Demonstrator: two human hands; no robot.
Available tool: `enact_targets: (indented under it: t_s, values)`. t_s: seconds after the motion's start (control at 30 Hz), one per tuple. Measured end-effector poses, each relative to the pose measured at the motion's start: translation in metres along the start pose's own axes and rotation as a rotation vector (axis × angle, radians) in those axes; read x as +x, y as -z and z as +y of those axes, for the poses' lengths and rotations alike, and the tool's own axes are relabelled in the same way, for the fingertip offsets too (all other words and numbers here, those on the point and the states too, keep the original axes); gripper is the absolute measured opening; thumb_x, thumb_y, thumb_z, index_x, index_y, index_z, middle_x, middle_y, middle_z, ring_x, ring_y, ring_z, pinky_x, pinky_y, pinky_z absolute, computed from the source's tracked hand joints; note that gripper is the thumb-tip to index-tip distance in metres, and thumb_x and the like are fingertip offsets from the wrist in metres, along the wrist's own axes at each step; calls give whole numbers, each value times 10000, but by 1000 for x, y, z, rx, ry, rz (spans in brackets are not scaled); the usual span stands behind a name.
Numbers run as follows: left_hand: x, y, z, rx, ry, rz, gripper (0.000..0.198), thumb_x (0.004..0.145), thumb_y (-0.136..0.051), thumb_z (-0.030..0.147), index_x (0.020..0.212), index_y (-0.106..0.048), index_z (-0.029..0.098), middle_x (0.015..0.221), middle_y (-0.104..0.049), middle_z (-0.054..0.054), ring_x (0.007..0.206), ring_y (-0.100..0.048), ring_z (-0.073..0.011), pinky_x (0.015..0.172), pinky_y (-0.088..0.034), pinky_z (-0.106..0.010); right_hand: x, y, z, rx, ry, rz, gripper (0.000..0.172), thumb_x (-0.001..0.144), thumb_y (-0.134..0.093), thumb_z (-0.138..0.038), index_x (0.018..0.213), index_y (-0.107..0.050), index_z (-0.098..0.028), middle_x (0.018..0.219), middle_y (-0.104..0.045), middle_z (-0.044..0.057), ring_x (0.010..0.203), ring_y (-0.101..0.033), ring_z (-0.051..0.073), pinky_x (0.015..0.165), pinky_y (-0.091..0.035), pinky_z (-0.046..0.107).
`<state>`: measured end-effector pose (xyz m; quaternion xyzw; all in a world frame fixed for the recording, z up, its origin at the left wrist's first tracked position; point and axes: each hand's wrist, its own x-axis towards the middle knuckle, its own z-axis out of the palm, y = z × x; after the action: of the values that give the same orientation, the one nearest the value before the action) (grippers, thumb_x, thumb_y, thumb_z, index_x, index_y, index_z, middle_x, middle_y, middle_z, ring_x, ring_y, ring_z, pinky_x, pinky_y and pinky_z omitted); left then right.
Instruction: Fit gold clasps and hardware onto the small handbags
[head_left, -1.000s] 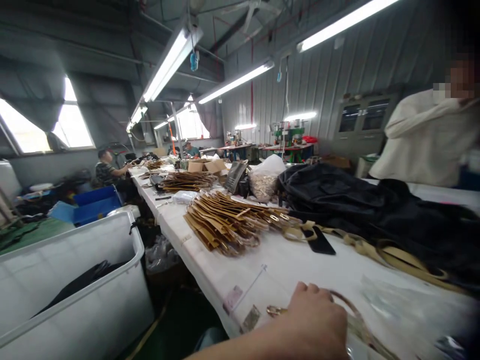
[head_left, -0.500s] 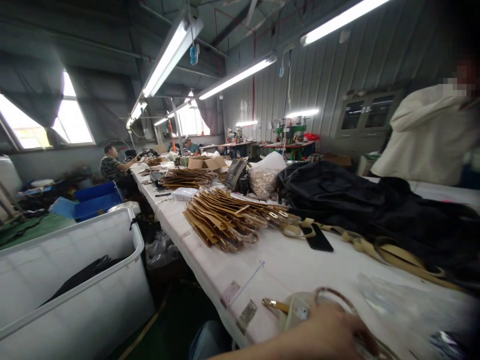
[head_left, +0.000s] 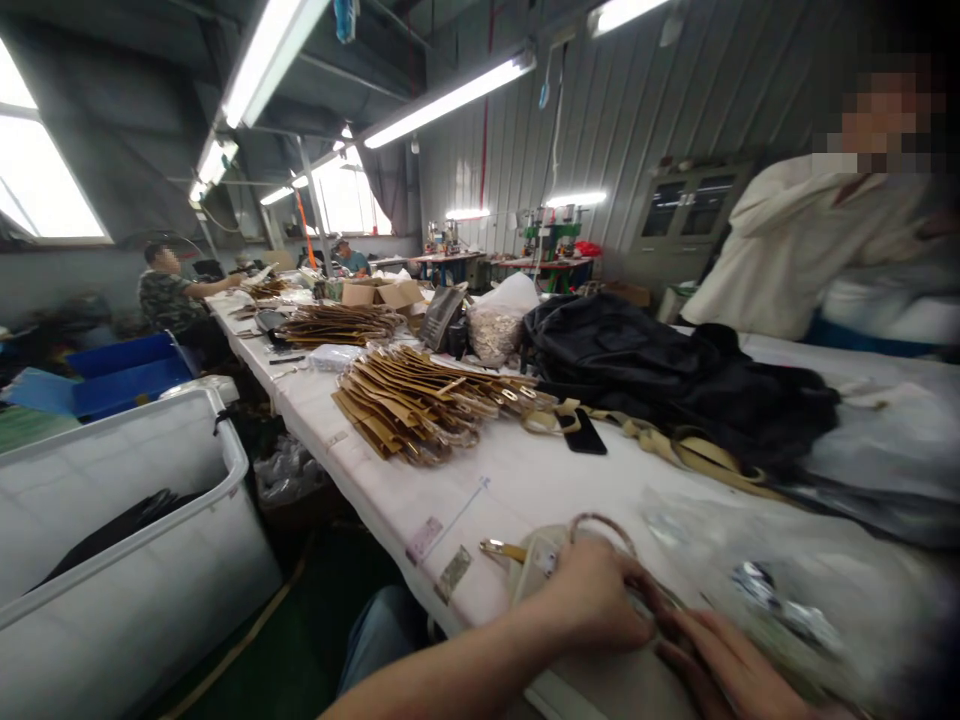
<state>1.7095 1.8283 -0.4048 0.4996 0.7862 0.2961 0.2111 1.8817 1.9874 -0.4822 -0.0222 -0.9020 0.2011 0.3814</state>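
A cream-coloured bag (head_left: 529,560) with a thin brown loop handle (head_left: 604,522) lies at the table's near edge. My left hand (head_left: 596,600) rests over it, fingers curled and closed around the handle's lower part. Close by on the right, my right hand (head_left: 727,650) reaches in with its fingers pressed together, tips meeting the left fingertips. What the right fingers pinch is hidden. A tan strap end with a metal buckle (head_left: 501,550) sticks out at the bag's left side.
Stacked tan strap pieces in clear wrap (head_left: 412,400) lie ahead, with a black phone (head_left: 581,432) and dark fabric (head_left: 660,360) to their right. Clear plastic (head_left: 697,530) spreads at right. A white bin (head_left: 232,470) stands left of the table. Co-workers are further off.
The view has swung right and down. My right hand has come into view beside the left, which stays on the bag. A co-worker at right has turned.
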Motion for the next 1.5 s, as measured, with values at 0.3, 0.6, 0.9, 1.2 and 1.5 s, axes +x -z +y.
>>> enact_targets:
  t_s: [0.3, 0.6, 0.9, 1.2, 1.5]
  values:
    - [14, -30, -10, -100, -64, 109, 291, 832, -760, 142, 1083, -900, 186, 1195, -832, -133, 1172, -753, -331, 1102, -587, -449, 15, 26, -41, 38, -158, -285, 230, 1197, -534, -306, 1250, -743, -225, 1165, -714, 129, 1080, -709, 300, 981, -633, 476]
    - [14, -32, -5, -60, -83, 120, 260, 825, -788, 123, 1058, -883, 190, 1125, -832, -101, 1085, -762, -292, 1012, -587, -384, 18, 43, -37, 154, -230, -314, 208, 1175, -616, -293, 1259, -789, -216, 1200, -740, 111, 1131, -706, 270, 1059, -596, 441]
    - [15, -36, -13, -65, -75, 121, 172, 842, -799, 139, 990, -869, 191, 1114, -823, -95, 1061, -757, -279, 999, -578, -379, 20, 46, -36, 391, -515, -168, 429, 1065, -757, -292, 1492, -758, -252, 1044, -863, 24, 926, -792, 208, 876, -620, 342]
    - [16, -39, -20, -104, -97, 107, 142, 867, -790, 180, 970, -885, 203, 1058, -837, -68, 1046, -765, -272, 955, -565, -353, 20, 37, -48, 248, -455, -150, 114, 1068, -786, -313, 1102, -878, -253, 1035, -884, 41, 886, -781, 231, 842, -600, 370]
    - [10, -20, -18, -192, -141, -10, 237, 832, -750, 119, 1025, -856, 207, 1059, -862, -35, 1043, -779, -242, 939, -552, -307, 14, 23, -47, 86, -304, -158, 158, 1146, -674, -308, 1205, -807, -247, 1181, -830, 96, 1124, -757, 287, 1027, -591, 443]
